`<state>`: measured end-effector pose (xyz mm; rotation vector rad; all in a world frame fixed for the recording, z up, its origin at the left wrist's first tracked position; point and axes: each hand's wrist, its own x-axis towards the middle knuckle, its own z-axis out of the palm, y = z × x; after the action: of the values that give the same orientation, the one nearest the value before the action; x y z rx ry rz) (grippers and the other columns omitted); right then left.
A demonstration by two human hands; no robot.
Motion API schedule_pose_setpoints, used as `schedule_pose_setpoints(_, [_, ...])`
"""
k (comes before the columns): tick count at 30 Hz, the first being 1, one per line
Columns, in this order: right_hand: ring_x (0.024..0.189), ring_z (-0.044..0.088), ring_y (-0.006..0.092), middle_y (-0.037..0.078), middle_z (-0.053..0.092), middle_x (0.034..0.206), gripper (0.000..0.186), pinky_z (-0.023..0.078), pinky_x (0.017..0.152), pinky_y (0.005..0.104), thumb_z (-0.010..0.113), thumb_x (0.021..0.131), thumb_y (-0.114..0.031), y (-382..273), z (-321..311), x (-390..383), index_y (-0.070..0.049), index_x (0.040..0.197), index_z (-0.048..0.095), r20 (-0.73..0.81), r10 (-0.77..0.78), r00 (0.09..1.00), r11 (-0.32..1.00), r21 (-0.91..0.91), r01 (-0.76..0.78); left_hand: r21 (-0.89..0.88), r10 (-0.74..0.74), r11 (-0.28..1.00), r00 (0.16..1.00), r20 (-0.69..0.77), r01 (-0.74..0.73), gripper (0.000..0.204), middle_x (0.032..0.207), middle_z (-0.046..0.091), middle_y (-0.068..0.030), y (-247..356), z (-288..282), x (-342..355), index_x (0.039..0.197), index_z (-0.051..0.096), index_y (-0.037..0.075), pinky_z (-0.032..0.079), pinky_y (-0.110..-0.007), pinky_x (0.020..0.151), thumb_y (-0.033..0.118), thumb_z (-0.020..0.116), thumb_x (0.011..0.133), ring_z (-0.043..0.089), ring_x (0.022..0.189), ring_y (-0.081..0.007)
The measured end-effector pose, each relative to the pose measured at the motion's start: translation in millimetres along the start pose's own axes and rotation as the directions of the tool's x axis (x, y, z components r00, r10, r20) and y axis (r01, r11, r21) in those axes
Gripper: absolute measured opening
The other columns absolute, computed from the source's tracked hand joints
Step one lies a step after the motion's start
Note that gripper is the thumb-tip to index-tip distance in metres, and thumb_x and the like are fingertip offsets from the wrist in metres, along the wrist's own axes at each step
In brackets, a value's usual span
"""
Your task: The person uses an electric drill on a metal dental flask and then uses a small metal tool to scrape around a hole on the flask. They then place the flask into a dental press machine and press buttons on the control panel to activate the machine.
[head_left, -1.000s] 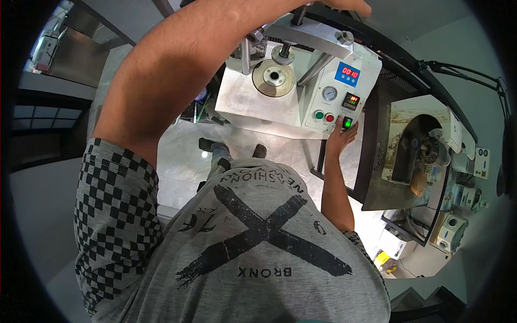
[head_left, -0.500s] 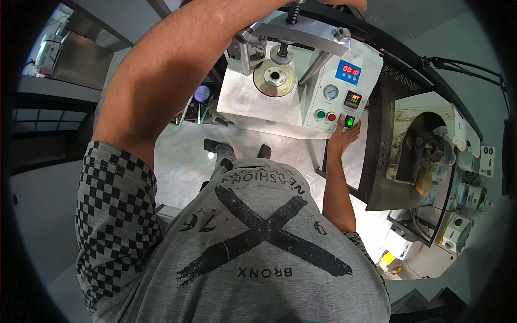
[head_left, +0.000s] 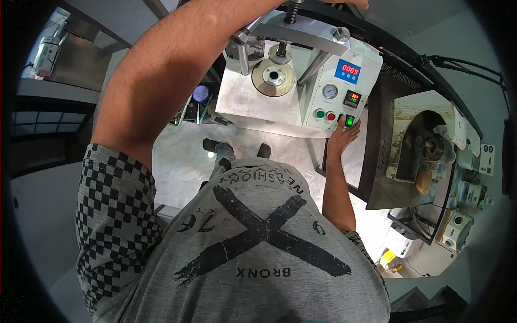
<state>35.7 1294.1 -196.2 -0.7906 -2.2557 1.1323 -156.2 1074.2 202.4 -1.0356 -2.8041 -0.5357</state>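
Observation:
A white benchtop press machine [head_left: 258,110] stands in front of me, with a metal crossbar [head_left: 301,29] and a threaded spindle [head_left: 292,13] over a round metal disc [head_left: 273,77]. My right hand [head_left: 343,139] is at the lower corner of its control panel, one fingertip on the dark switch beside a green-lit rocker switch [head_left: 350,120]. Its fingers are apart and hold nothing. My left arm stretches across the top, above the machine. Only a bit of my left hand [head_left: 353,2] shows at the upper edge; what it touches is out of view.
The panel carries a lit blue timer display [head_left: 348,71], a gauge [head_left: 330,91], a small controller display [head_left: 352,98], and green and red buttons. To the right is a dark-framed cabinet [head_left: 377,161] with a motor-like unit [head_left: 439,148]. A purple-lidded container [head_left: 201,94] stands left of the machine.
The timer reading has dropped by one step. My arms and hands stay almost where they were; the view has shifted very slightly.

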Motion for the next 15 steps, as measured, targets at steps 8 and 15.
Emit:
schedule_pose_setpoints(8, [0.132,0.036,0.0444,0.028,0.039,0.144,0.082,0.028,0.113,0.0589,0.059,0.101,-0.049,3.9,0.2,2.8,0.002,0.156,0.026,0.015,-0.01,1.0,0.999,-0.032,0.011,0.012,-0.039,0.999,0.999,0.027,0.039,0.054,0.096,0.075,-0.0257,5.4,-2.5,2.0,0.097,0.078,-0.001,0.058,-0.044,0.083,0.049,0.068,0.083,0.073,0.09,-0.0371])
schedule_pose_setpoints(15, [0.133,0.036,0.0441,0.028,0.038,0.144,0.081,0.028,0.114,0.0584,0.061,0.101,-0.046,-14.9,-14.5,-4.6,0.002,0.156,0.026,0.03,-0.002,1.0,1.0,-0.013,0.002,-0.04,-0.004,0.999,1.0,0.026,0.005,0.051,0.09,0.074,-0.0257,13.4,-25.9,-7.7,0.09,0.078,-0.001,0.057,-0.044,0.077,0.048,0.069,0.083,0.072,0.082,-0.0367])
